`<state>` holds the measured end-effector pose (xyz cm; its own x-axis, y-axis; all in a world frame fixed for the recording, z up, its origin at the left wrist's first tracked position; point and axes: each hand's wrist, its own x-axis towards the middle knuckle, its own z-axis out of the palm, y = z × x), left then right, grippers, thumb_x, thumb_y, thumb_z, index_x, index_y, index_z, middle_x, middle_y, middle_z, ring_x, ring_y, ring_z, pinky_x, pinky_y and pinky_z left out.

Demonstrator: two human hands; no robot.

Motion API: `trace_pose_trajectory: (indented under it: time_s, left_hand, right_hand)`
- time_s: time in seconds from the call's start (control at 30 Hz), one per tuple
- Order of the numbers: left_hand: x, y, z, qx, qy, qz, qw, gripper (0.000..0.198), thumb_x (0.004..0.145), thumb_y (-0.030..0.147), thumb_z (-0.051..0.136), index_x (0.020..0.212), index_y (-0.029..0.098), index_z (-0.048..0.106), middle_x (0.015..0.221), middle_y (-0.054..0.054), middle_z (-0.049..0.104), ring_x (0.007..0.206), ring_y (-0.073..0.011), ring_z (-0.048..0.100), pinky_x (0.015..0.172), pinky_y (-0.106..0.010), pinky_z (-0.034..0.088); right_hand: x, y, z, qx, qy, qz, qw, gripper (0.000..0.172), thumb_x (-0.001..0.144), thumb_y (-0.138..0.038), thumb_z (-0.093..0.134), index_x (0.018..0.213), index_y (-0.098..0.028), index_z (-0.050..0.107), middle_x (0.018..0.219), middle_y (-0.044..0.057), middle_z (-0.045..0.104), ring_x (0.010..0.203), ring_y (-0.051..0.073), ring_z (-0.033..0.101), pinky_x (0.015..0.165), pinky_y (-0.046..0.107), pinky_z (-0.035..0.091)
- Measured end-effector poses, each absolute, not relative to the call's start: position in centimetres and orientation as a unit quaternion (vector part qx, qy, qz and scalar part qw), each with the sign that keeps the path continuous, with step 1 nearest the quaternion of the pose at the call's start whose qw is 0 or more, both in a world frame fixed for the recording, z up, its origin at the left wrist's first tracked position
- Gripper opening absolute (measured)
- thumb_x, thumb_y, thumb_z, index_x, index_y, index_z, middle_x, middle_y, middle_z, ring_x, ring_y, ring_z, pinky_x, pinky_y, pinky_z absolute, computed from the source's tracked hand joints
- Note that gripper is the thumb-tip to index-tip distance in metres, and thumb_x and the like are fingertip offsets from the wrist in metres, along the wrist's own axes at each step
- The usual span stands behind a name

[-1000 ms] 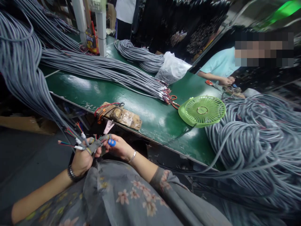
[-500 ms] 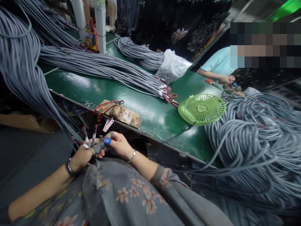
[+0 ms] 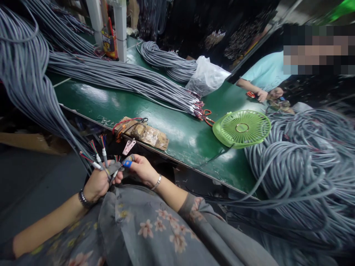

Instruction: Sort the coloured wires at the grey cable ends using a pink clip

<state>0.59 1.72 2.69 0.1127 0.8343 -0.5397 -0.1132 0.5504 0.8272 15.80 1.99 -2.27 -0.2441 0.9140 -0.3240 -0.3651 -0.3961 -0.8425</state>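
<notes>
While my left hand (image 3: pixel 97 183) was curled tight around the ends of several grey cables (image 3: pixel 46 99), the relation that mattered lay in the narrow gap between my two hands. A short tuft of coloured wires (image 3: pixel 117 159) rose there, just right of my left fingertips and directly beside my right hand (image 3: pixel 144 170), its tips pointing away from my body toward the table (image 3: pixel 177 129). My left hand gripped the cables; my right thumb, in a blue wrap (image 3: pixel 127 163), was pressed against the forefinger at the side of that tuft, pinching, as far as I could judge, the nearest wire. Three white-banded cable ends (image 3: pixel 97 158) stuck up out of my left fist, leaning left, away from the right hand, while the cables themselves ran off up and to the left. Beyond my fingers, a pink clip (image 3: pixel 129 147) hung by the table edge, below the wooden block (image 3: pixel 151 135).

Compared with half a second earlier, the three ends had swung left and fanned wider, and a pale piece (image 3: pixel 113 178) now showed under my left fingers. Across the table, one co-worker's hand (image 3: pixel 262 96) had moved beside the red-handled scissors (image 3: pixel 250 94), apart from the other hand.
</notes>
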Motion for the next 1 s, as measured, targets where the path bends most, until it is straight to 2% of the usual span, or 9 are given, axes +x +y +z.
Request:
trace_pose_trajectory:
  time_s: [0.17,0.3,0.47,0.57,0.7,0.83,1.0]
  left_hand:
    - [0.8,1.5,2.7,0.338,0.579,0.345,0.657,0.048,0.038,0.057,0.091,0.049,0.018,0.064,0.043,-0.001,0.064,0.036,-0.0104,0.054,0.04,-0.02,0.037]
    - [0.5,1.4,2.5,0.409,0.58,0.328,0.624,0.044,0.047,0.058,0.086,0.047,0.019,0.065,0.045,-0.004,0.065,0.04,-0.0114,0.057,0.043,-0.021,0.039]
    - [-0.2,1.2,1.7,0.471,0.574,0.304,0.597,0.03,0.056,0.05,0.077,0.051,0.021,0.07,0.05,-0.004,0.07,0.044,-0.014,0.06,0.045,-0.024,0.041]
    - [-0.4,1.1,1.5,0.49,0.56,0.309,0.592,0.025,0.06,0.045,0.077,0.052,0.022,0.071,0.05,-0.004,0.071,0.045,-0.0154,0.06,0.046,-0.025,0.041]
    - [-0.5,0.9,1.3,0.488,0.556,0.33,0.587,0.031,0.063,0.05,0.083,0.054,0.022,0.071,0.052,-0.004,0.071,0.047,-0.0168,0.062,0.047,-0.026,0.043]
    - [-0.4,0.8,1.0,0.464,0.56,0.355,0.587,0.041,0.062,0.058,0.087,0.054,0.021,0.07,0.052,-0.003,0.071,0.046,-0.0161,0.061,0.047,-0.026,0.044]
    - [0.0,0.8,1.3,0.41,0.558,0.383,0.611,0.043,0.056,0.056,0.092,0.055,0.019,0.069,0.052,-0.003,0.07,0.046,-0.014,0.06,0.047,-0.024,0.045]
  right_hand:
    - [15.8,2.1,-1.9,-0.426,-0.341,0.706,0.452,0.042,0.058,-0.045,0.096,0.07,-0.019,0.066,0.061,-0.005,0.06,0.054,0.009,0.046,0.058,0.026,0.04]
    - [15.8,2.3,-1.5,-0.439,-0.359,0.691,0.449,0.04,0.061,-0.045,0.094,0.074,-0.019,0.066,0.067,-0.004,0.064,0.06,0.01,0.052,0.06,0.025,0.041]
    - [15.5,2.6,-1.2,-0.471,-0.369,0.678,0.427,0.048,0.058,-0.05,0.096,0.072,-0.018,0.063,0.064,-0.005,0.06,0.058,0.01,0.049,0.059,0.026,0.041]
    - [15.3,2.7,-1.2,-0.479,-0.377,0.666,0.43,0.047,0.058,-0.049,0.097,0.07,-0.018,0.063,0.064,-0.004,0.061,0.059,0.01,0.05,0.06,0.026,0.042]
    - [15.3,2.6,-1.3,-0.464,-0.363,0.67,0.451,0.046,0.057,-0.05,0.097,0.069,-0.019,0.065,0.064,-0.003,0.063,0.059,0.011,0.052,0.062,0.028,0.044]
    - [15.3,2.4,-1.4,-0.454,-0.33,0.687,0.462,0.048,0.054,-0.052,0.098,0.067,-0.019,0.065,0.061,-0.003,0.062,0.054,0.01,0.049,0.057,0.027,0.041]
    - [14.9,2.2,-2.1,-0.444,-0.284,0.71,0.467,0.049,0.055,-0.049,0.1,0.063,-0.019,0.062,0.053,-0.006,0.055,0.049,0.009,0.045,0.054,0.026,0.04]
